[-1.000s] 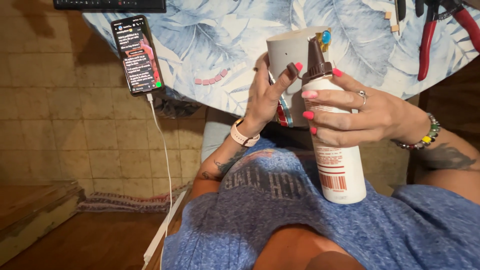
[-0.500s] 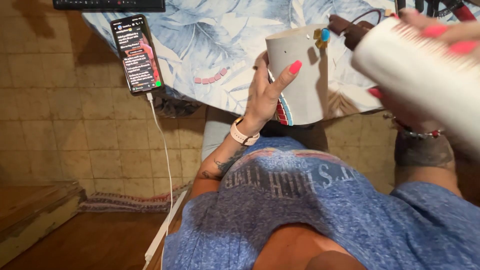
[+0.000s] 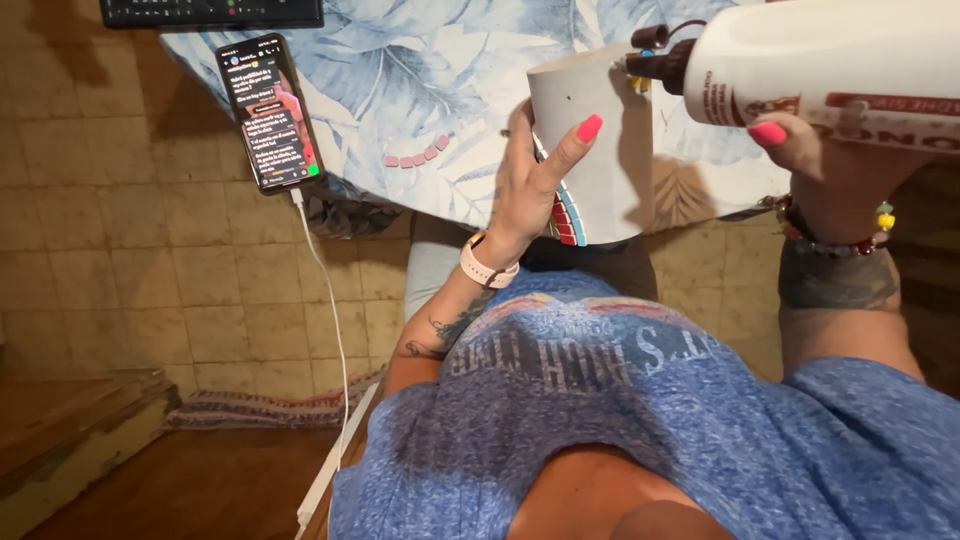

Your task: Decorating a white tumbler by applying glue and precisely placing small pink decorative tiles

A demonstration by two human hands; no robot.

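My left hand (image 3: 540, 175) grips a pale grey cylindrical pot (image 3: 600, 140) from its left side, with rows of small coloured tiles along the pot's lower edge. My right hand (image 3: 830, 160) holds a large white glue bottle (image 3: 830, 60) tipped sideways, its dark brown nozzle (image 3: 660, 58) touching the pot's upper right rim. Both are held over the edge of a table with a blue leaf-patterned cloth (image 3: 400, 100).
A lit smartphone (image 3: 268, 112) lies at the table's left edge, a white charging cable (image 3: 325, 300) hanging from it to the floor. A row of small pink tiles (image 3: 415, 157) sits on the cloth. A dark keyboard (image 3: 210, 12) is at the top left. Tiled wall below.
My right hand has swung the glue bottle from upright in front of the pot to lying sideways, higher and to the right, with the nozzle at the pot's rim. My left hand keeps its hold.
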